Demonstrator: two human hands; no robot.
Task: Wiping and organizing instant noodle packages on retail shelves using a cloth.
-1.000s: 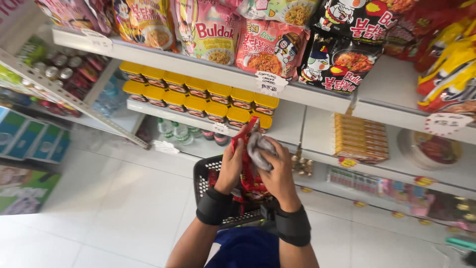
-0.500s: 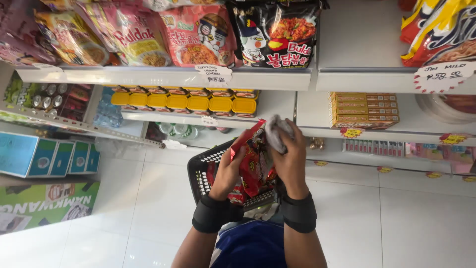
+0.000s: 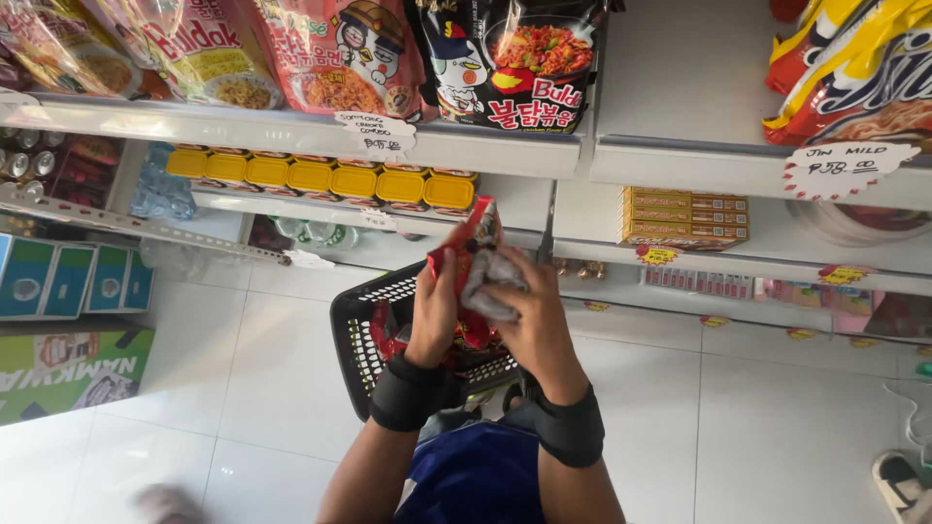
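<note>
Left hand: the left hand is raised above the basket, fingers curled shut around the lower left edge of a red noodle packet.
Right hand: the right hand has its fingers closed on a crumpled grey cloth, pressing it against the packet's right side.
Red noodle packet: held upright between both hands, its top corner pointing towards the shelves, directly over the basket.
Grey cloth: bunched up, touching the packet's face and partly hiding it.
Wrists: each carries a black wristband, with bare forearms below.
Basket: a black mesh shopping basket sits beneath the hands, with more red packets lying inside.
Upper shelf: a white shelf holds large noodle multipacks, among them a black one and a pink one.
Middle shelf: a row of yellow-lidded tubs stands just behind the packet; stacked yellow boxes lie further right.
Floor: white tiles; blue boxes stand at the left edge.
</note>
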